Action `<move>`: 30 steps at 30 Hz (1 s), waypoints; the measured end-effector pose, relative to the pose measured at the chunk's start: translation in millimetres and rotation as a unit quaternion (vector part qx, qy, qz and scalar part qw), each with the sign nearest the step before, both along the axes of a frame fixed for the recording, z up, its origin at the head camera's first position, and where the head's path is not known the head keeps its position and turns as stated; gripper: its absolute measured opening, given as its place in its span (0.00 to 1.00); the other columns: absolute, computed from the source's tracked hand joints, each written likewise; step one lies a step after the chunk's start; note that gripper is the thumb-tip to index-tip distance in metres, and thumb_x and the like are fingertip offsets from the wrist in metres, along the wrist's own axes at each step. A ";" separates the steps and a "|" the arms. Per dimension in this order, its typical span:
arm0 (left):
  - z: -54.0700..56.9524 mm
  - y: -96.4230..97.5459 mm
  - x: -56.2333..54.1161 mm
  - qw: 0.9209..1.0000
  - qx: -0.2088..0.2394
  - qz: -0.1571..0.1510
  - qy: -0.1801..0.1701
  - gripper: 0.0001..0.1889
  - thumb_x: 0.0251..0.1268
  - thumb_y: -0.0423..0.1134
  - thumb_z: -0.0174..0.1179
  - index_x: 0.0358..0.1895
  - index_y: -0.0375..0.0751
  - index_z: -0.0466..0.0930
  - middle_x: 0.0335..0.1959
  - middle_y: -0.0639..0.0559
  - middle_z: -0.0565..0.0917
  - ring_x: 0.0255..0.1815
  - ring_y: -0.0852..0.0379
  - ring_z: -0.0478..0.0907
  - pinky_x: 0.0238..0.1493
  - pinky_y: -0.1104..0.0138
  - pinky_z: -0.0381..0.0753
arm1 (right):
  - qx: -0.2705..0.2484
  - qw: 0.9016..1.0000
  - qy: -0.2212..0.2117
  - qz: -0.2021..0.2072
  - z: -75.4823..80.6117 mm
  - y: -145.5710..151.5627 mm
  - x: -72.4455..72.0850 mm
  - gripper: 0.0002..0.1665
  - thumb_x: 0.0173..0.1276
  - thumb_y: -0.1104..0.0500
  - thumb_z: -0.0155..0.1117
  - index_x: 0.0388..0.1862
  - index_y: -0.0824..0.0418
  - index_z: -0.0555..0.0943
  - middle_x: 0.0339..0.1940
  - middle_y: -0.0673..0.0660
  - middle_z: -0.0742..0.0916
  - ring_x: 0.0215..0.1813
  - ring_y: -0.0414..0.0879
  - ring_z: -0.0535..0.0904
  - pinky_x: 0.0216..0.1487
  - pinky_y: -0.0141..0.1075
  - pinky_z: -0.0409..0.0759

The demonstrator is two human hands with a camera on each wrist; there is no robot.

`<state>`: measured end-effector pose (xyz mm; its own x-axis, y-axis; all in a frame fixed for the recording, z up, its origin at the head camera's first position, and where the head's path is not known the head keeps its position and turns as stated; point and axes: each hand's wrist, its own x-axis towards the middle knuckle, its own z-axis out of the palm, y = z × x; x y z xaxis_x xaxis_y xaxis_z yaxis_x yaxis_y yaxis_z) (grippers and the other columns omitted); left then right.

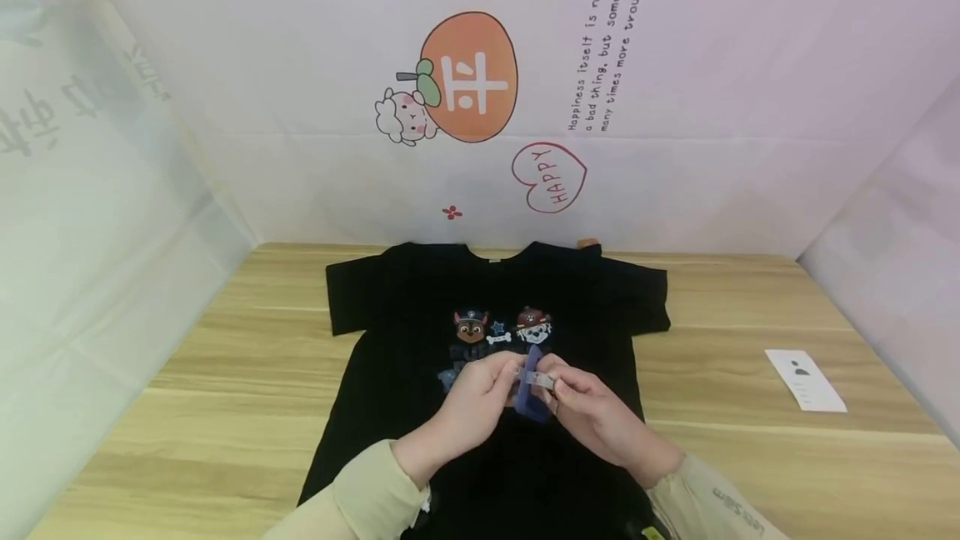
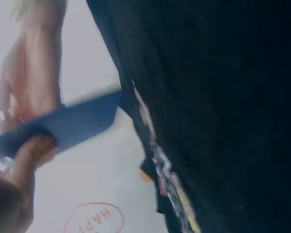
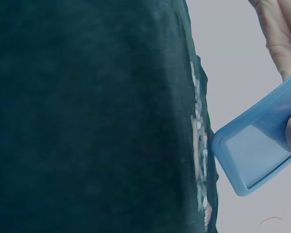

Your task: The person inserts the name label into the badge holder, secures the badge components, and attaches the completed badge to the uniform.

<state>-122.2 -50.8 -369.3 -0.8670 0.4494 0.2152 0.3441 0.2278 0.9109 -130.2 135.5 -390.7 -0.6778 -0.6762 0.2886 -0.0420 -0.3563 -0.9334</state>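
Above the black T-shirt (image 1: 420, 298), both hands meet at a blue card holder (image 1: 533, 407) with a raised rim and a paler panel (image 3: 252, 150). My left hand (image 1: 476, 398) holds it from the left, its thumb (image 2: 35, 149) against the blue face in the left wrist view. From the other side my right hand (image 1: 600, 411) pinches a translucent strip (image 1: 538, 380) at the holder. Some fingertips are hidden behind the holder. The shirt lies spread out, cartoon dog heads (image 1: 471, 327) printed on its chest.
A white card (image 1: 806, 380) with a person icon lies on the wooden table (image 1: 720, 365) at the right. A small orange item (image 1: 588, 243) shows by the shirt's right shoulder. Printed white cloth walls (image 1: 315, 182) enclose the back and sides.
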 end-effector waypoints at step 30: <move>9.7 -10.0 -14.7 0.999 0.007 0.038 -0.025 0.17 0.68 0.29 0.52 0.59 0.34 0.75 0.60 0.42 0.77 0.59 0.48 0.76 0.57 0.61 0.77 | -0.062 0.997 -0.039 0.017 18.2 10.9 -6.9 0.23 0.79 0.65 0.26 0.34 0.58 0.73 0.63 0.49 0.75 0.66 0.41 0.71 0.66 0.32 0.68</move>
<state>-136.9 -60.8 -359.6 -0.9083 0.3790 0.1769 0.2804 0.2380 0.9299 -137.1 146.4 -372.5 -0.6786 -0.6615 0.3192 0.0428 -0.4694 -0.8819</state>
